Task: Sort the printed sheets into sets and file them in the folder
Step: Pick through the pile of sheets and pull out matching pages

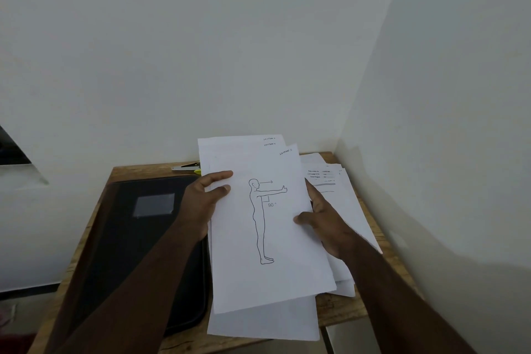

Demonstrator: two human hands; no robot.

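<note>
- The folder (138, 244), black with a grey patch on its cover, lay closed on the left half of the wooden table (339, 312).
- A stapler (186, 167) sat at the table's back edge, just behind the folder and partly hidden by the paper.
- Your left hand (201, 201) held the left edge of the sheets (258, 282): thumb curled over the top face, the other fingers out of sight beneath, so you were pinching the stack.
- The sheets were raised and tilted toward you, in the middle of the table and overlapping the folder's right edge. The top one showed a line drawing of a standing figure with one arm held straight out, marked "90°"; handwritten labels showed at the upper right corners, too small to read surely.
- Your right hand (324, 224) gripped the right edge of the same sheets, thumb pressed on the top face, fingers curled along and behind the edge.
- A pile (342, 195) of other printed pages lay flat on the right of the table, under your right hand and fanned toward the corner of the walls.
</note>
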